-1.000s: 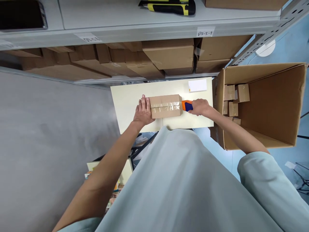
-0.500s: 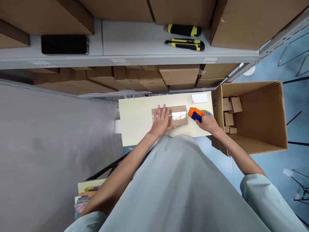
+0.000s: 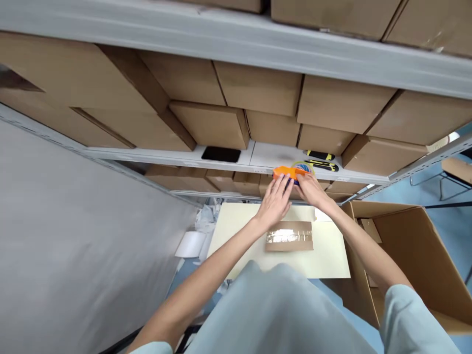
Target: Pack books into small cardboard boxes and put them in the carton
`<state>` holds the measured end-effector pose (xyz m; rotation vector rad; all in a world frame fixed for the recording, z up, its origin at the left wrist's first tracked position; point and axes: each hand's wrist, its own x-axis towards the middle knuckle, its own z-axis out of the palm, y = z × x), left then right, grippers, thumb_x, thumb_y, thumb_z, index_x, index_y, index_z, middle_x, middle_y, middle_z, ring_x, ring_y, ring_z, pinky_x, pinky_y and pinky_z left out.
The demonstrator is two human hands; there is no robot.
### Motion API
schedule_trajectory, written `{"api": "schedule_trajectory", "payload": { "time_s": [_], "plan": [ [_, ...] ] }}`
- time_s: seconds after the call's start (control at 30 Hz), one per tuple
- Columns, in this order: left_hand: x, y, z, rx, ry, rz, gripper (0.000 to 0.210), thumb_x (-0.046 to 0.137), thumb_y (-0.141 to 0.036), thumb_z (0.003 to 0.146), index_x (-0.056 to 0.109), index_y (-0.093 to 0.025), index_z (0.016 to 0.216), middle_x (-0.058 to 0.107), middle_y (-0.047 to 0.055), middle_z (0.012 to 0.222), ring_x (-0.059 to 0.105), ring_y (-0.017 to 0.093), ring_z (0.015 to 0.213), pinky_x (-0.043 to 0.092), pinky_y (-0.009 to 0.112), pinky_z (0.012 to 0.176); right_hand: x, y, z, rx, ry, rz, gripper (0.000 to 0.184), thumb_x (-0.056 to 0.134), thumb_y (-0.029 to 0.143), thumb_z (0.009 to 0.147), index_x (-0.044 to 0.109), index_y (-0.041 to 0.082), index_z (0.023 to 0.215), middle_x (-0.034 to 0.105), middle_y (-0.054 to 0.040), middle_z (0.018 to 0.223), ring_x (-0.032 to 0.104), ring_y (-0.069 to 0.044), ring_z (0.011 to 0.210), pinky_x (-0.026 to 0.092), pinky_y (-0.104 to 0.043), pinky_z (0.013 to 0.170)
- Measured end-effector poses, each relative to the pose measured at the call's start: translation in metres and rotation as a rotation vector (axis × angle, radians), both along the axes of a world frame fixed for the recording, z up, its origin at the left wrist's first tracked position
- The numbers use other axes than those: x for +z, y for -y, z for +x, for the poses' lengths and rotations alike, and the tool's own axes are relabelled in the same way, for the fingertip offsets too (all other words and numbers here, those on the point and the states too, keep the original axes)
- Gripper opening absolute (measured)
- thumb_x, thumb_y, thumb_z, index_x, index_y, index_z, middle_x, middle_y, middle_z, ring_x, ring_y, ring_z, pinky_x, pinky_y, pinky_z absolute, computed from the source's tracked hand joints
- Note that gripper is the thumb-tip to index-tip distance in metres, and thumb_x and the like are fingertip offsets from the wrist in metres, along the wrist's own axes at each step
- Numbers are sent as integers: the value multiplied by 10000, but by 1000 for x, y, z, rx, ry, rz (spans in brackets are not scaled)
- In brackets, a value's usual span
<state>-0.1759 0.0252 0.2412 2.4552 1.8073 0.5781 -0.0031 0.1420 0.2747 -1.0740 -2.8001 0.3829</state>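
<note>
My right hand is closed around an orange and blue tape dispenser, which carries a roll of tape on its right side. The fingers of my left hand press on the dispenser's left end, partly covering it. Both hands are raised in front of the shelf edge. Below them, a flat cardboard box with shiny clear tape along its top lies on the cream tabletop, touched by neither hand.
An open carton with small boxes inside stands at the right. The shelf ahead holds cardboard boxes, a black phone and two utility knives. A white item lies behind my right forearm. A grey wall is on the left.
My left hand has left the box and come to the tape dispenser. My right hand has lifted the dispenser up and left from the tabletop. The view has tilted up toward the shelves.
</note>
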Motion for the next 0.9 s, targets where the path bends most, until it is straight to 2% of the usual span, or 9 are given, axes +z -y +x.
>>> {"api": "schedule_trajectory", "payload": {
  "time_s": [0.13, 0.23, 0.33, 0.43, 0.6, 0.67, 0.73, 0.8, 0.9],
  "plan": [
    [9, -46, -40, 112, -2, 2, 949, 627, -237, 962, 150, -67, 1765, 149, 256, 1831, 61, 395, 1724, 164, 608, 1382, 17, -47, -65, -24, 68, 45, 358, 500, 245, 1087, 620, 78, 1380, 743, -239, 1307, 658, -334, 1296, 388, -474, 1217],
    [8, -74, -58, 148, -33, -89, 902, 630, -194, 931, 254, -45, 1737, 192, 267, 1819, 138, 407, 1714, 198, 598, 1379, 25, -69, -93, -66, 175, 4, 356, 511, 257, 1091, 649, 79, 1367, 737, -233, 1352, 656, -323, 1310, 384, -454, 1221],
    [2, -90, -68, 156, -55, -161, 876, 606, -175, 923, 296, -90, 1738, 252, 237, 1812, 213, 396, 1701, 261, 593, 1365, 25, -77, -104, -114, 237, -38, 346, 542, 267, 1078, 683, 106, 1350, 735, -214, 1389, 644, -330, 1346, 398, -467, 1222],
    [-4, -96, -70, 152, -55, -176, 884, 584, -170, 923, 279, -112, 1751, 248, 226, 1815, 221, 386, 1701, 289, 602, 1353, 16, -78, -108, -157, 239, -45, 373, 534, 279, 1076, 683, 102, 1368, 715, -230, 1426, 617, -354, 1389, 411, -509, 1220],
    [2, -99, -60, 190, -38, -236, 877, 579, -155, 911, 291, -52, 1733, 165, 239, 1827, 169, 401, 1709, 243, 623, 1362, 6, -79, -108, -193, 190, -39, 469, 503, 292, 1074, 616, 57, 1464, 628, -261, 1535, 542, -368, 1468, 326, -522, 1289],
    [3, -92, -59, 190, 23, -203, 856, 572, -174, 931, 288, -36, 1727, 137, 239, 1832, 147, 399, 1714, 220, 618, 1369, 3, -76, -98, -186, 107, 4, 510, 508, 317, 1071, 580, 59, 1505, 613, -250, 1552, 515, -360, 1486, 264, -517, 1323],
    [-5, -74, -61, 184, 123, -121, 820, 557, -223, 974, 284, -40, 1726, 124, 229, 1839, 115, 381, 1721, 201, 605, 1377, -5, -66, -76, -179, -51, 69, 531, 483, 353, 1082, 554, 86, 1535, 600, -231, 1569, 495, -349, 1499, 216, -526, 1343],
    [-26, -42, -64, 222, 239, -64, 759, 526, -311, 1035, 309, -74, 1722, 158, 207, 1842, 97, 353, 1728, 196, 588, 1384, -21, -45, -42, -200, -228, 101, 533, 404, 393, 1111, 539, 131, 1555, 581, -205, 1598, 476, -328, 1521, 205, -533, 1349],
    [-77, 25, -56, 355, 387, -140, 697, 476, -455, 1087, 372, -140, 1700, 234, 179, 1833, 131, 326, 1728, 217, 578, 1383, -66, 7, 24, -322, -367, 12, 564, 311, 469, 1138, 527, 181, 1572, 559, -176, 1632, 462, -299, 1554, 238, -539, 1347]
  ]
}}
